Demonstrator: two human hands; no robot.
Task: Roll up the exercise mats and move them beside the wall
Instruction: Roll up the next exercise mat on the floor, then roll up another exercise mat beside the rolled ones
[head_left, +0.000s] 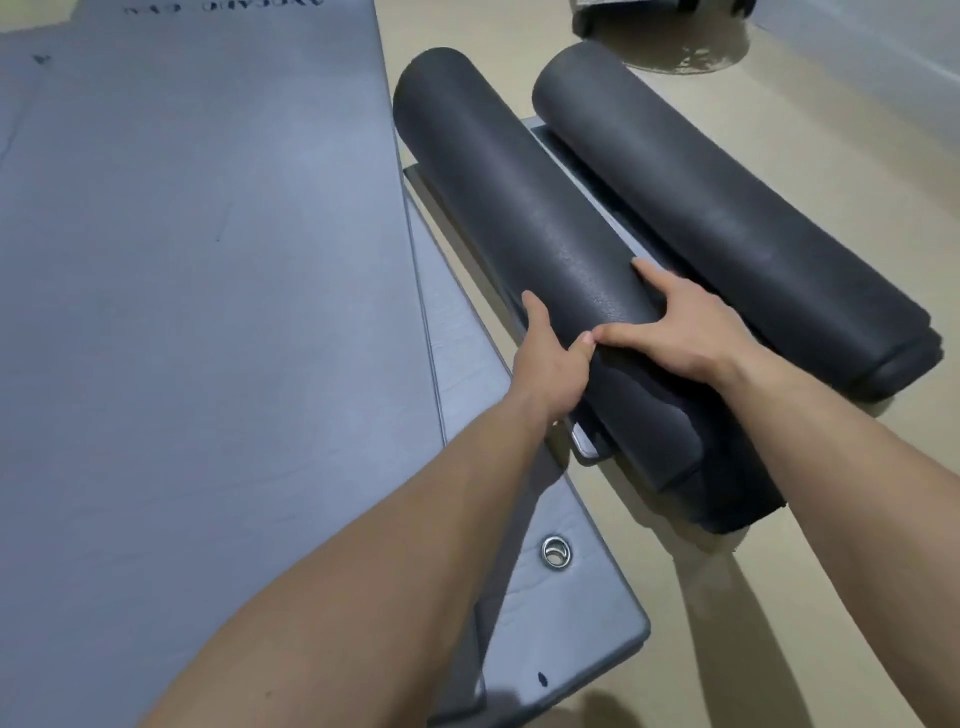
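Both hands clasp the near rolled mat (519, 208), a dark cylinder with a fine grainy foam surface, lying on the smooth beige floor (779, 571). The left hand (550, 358) grips its left side and the right hand (685, 327) wraps over its right side, the thumbs touching on top. A second rolled mat (727, 208) lies just beside it. On the left lie flat grey-blue mats (208, 260), the lower one with a round metal eyelet (556, 551).

You work under soft, even overhead light. Your arms (363, 571) cast faint, blurred shadows on the glossy beige floor (831, 208), which shows dull reflections. The wide lens bows the flat grey-blue foam mat (208, 312) near the borders, and detail looks slightly soft.
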